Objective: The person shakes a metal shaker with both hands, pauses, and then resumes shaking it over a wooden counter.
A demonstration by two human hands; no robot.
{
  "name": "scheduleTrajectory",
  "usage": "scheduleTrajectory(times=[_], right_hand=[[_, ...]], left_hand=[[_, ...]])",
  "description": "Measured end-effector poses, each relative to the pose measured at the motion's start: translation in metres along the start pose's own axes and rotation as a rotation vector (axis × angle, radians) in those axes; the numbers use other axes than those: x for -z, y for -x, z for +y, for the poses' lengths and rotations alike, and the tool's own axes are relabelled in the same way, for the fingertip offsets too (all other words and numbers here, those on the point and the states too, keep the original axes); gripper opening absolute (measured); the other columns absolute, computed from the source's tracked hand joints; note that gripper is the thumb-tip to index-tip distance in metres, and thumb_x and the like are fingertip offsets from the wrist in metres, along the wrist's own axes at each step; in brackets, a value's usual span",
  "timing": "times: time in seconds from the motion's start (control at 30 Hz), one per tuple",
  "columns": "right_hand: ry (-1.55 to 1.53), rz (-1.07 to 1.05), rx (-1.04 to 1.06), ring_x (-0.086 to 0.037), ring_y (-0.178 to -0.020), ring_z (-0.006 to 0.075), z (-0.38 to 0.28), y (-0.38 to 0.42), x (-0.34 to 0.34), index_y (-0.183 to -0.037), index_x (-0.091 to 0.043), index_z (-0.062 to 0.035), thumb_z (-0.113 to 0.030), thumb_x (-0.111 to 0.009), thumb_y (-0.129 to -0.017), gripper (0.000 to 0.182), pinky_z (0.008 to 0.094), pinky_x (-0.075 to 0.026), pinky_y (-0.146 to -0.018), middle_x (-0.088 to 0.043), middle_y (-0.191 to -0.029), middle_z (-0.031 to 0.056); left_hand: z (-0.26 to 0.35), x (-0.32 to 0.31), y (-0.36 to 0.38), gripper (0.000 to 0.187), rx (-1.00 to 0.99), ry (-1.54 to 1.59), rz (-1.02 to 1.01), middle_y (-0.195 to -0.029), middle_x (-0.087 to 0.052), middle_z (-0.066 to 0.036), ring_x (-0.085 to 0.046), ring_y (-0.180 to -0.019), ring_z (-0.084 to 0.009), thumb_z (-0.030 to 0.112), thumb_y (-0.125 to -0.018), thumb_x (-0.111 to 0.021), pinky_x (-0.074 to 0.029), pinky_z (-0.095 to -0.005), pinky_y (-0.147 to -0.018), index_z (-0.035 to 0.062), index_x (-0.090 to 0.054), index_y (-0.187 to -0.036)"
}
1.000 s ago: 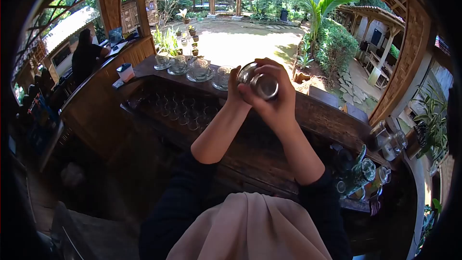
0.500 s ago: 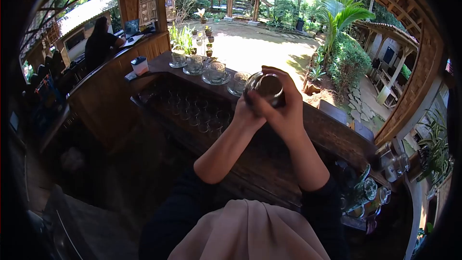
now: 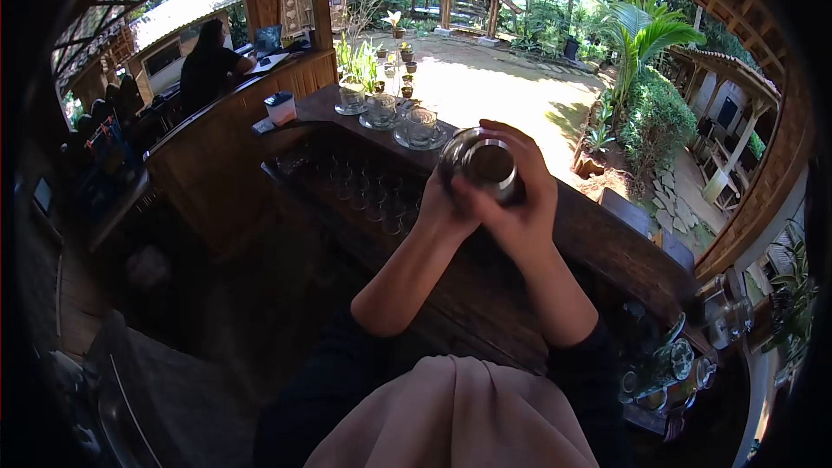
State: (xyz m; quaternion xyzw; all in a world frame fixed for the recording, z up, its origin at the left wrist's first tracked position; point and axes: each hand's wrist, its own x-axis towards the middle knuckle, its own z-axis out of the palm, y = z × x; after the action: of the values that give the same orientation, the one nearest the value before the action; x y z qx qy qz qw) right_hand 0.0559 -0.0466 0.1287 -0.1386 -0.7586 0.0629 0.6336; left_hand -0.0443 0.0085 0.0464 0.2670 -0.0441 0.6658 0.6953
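Observation:
A shiny, round metal container point(image 3: 490, 161) with a dark round mouth facing me is between my two hands, held up over the wooden counter. My left hand point(image 3: 444, 206) grips its lower left side. My right hand point(image 3: 530, 180) wraps around its right side, the thumb across the near side and fingers curled over the far rim. Just beyond and to the left, a row of clear glass cups on saucers point(image 3: 422, 126) lines the counter edge. My hands and the container overlap the near end of that row.
Several drinking glasses point(image 3: 368, 195) stand on a lower shelf behind the dark wooden counter point(image 3: 607, 247). A lidded tub point(image 3: 280, 109) sits at its far left end. Glass jugs point(image 3: 672, 364) are at the right. A person point(image 3: 211, 65) is at a laptop on the left-hand counter.
The view has shifted, so the surroundings sit further right. Both hands keep hold of the metal container, its mouth turned slightly more toward me. The cup nearest my hands is now covered.

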Motion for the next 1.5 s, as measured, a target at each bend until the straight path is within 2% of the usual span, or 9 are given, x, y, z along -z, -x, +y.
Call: scheduleTrajectory(times=[0.17, 0.43, 0.57, 0.63, 0.8, 0.97, 1.03, 1.17, 1.5], right_hand=[[-0.006, 0.098, 1.044, -0.063, -0.109, 0.0295, -0.073, 0.026, 0.003, -0.096, -0.068, -0.023, -0.021, -0.073, -0.078, 0.019, 0.049, -0.043, -0.098, -0.067, -0.111, -0.0016], [-0.045, 0.01, -0.164, -0.061, -0.11, 0.0324, 0.019, 0.011, -0.003, -0.107, -0.065, 0.0006, -0.017, -0.083, -0.069, 0.046, 0.0381, -0.048, -0.092, -0.063, -0.115, 0.0202], [0.072, -0.047, 0.407, -0.063, -0.107, 0.0265, -0.054, 0.023, 0.018, -0.103, -0.067, -0.0113, -0.013, -0.079, -0.072, 0.033, 0.0421, -0.047, -0.093, -0.065, -0.113, 0.0082], [0.015, 0.069, 0.936, -0.065, -0.106, 0.0263, -0.077, 0.037, 0.009, -0.099, -0.068, -0.0234, -0.017, -0.072, -0.078, 0.022, 0.0471, -0.043, -0.098, -0.066, -0.111, -0.0039], [0.101, -0.183, 0.727, -0.061, -0.114, 0.0277, -0.025, 0.018, 0.02, -0.102, -0.068, -0.0209, -0.026, -0.071, -0.077, 0.025, 0.0459, -0.045, -0.097, -0.066, -0.114, 0.0036], [0.044, -0.097, 0.039, -0.057, -0.113, 0.0401, -0.014, 0.011, 0.014, -0.109, -0.067, -0.013, -0.036, -0.072, -0.075, 0.041, 0.0469, -0.046, -0.095, -0.064, -0.115, 0.0141], [0.163, -0.327, 0.483, -0.058, -0.116, 0.0358, -0.054, 0.023, 0.03, -0.105, -0.068, -0.0181, -0.026, -0.075, -0.074, 0.033, 0.0546, -0.037, -0.103, -0.065, -0.114, 0.0045], [-0.042, 0.02, 0.815, -0.061, -0.114, 0.0249, -0.058, 0.036, 0.002, -0.101, -0.069, -0.0205, -0.018, -0.071, -0.078, 0.023, 0.056, -0.033, -0.105, -0.065, -0.115, -0.0048], [0.069, -0.166, 0.184, -0.059, -0.117, 0.0278, -0.029, 0.014, 0.02, -0.103, -0.069, -0.0131, -0.014, -0.081, -0.065, 0.04, 0.0483, -0.044, -0.098, -0.064, -0.117, 0.0115]], left_hand=[[0.023, -0.048, 0.039, 0.071, 0.37, 0.353, -0.449, -0.141, -0.043, -0.022, -0.048, -0.128, -0.031, 0.057, -0.095, -0.045, -0.05, -0.0441, -0.097, 0.0032, -0.037, -0.141], [-0.011, 0.018, -0.002, 0.038, -0.108, -0.663, -0.074, -0.123, -0.055, -0.013, -0.057, -0.114, -0.0251, 0.031, -0.102, -0.037, -0.049, -0.0424, -0.096, 0.0031, -0.05, -0.125], [0.025, -0.066, 0.039, 0.061, 0.751, 0.802, -0.552, -0.133, -0.05, -0.019, -0.054, -0.122, -0.0288, 0.049, -0.099, -0.04, -0.052, -0.0438, -0.095, 0.0017, -0.04, -0.138], [0.02, -0.06, 0.049, 0.077, 0.226, 0.199, -0.562, -0.141, -0.043, -0.023, -0.046, -0.129, -0.0382, 0.064, -0.091, -0.046, -0.051, -0.0516, -0.095, 0.0092, -0.036, -0.144], [0.01, -0.026, 0.038, 0.07, 0.697, 0.881, -0.429, -0.132, -0.05, -0.019, -0.053, -0.121, -0.0379, 0.061, -0.093, -0.046, -0.051, -0.0556, -0.091, 0.0086, -0.04, -0.14], [-0.006, -0.018, 0.02, 0.066, -0.251, -0.613, -0.069, -0.12, -0.055, -0.015, -0.06, -0.105, -0.0284, 0.053, -0.094, -0.047, -0.05, -0.0464, -0.093, 0.0042, -0.04, -0.139], [0.019, -0.059, 0.045, 0.066, 0.78, 0.929, -0.367, -0.127, -0.051, -0.016, -0.058, -0.112, -0.0306, 0.052, -0.094, -0.049, -0.049, -0.0479, -0.096, 0.0052, -0.038, -0.139], [0.012, -0.061, 0.019, 0.092, -0.032, 0.268, -1.113, -0.151, -0.026, -0.02, -0.041, -0.134, -0.0353, 0.052, -0.081, -0.071, -0.045, -0.052, -0.102, 0.0138, -0.024, -0.15], [0.01, -0.031, 0.024, 0.054, 0.442, 0.626, -0.272, -0.119, -0.059, -0.015, -0.061, -0.108, -0.0263, 0.047, -0.097, -0.044, -0.053, -0.043, -0.09, 0.0029, -0.049, -0.127]])
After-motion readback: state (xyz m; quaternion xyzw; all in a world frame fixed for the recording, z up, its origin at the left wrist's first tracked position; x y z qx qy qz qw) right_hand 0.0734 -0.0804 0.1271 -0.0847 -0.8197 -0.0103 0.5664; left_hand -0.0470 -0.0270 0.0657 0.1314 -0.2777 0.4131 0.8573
